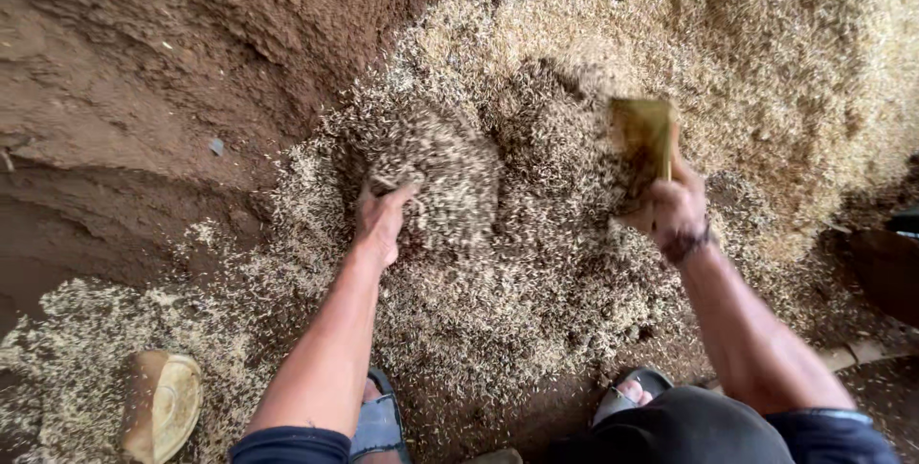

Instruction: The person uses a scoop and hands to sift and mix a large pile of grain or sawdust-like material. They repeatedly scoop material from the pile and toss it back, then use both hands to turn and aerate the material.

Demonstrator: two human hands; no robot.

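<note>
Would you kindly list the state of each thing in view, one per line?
Left hand: pushed into the husk pile, husks flying.
Right hand: fingers closed on a flat yellowish scoop, raised.
Husk pile: loose, heaped, spilling over bare soil.
Wooden block: lying among scattered husks.

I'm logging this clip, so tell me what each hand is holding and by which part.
The right hand grips a flat yellowish scoop-like piece by its lower edge. The left hand is pushed into the husk pile; whether it holds any cannot be told.

Both bare arms stretched forward, left hand (pixel 383 220) spread, right hand (pixel 673 207) in closed grip.
</note>
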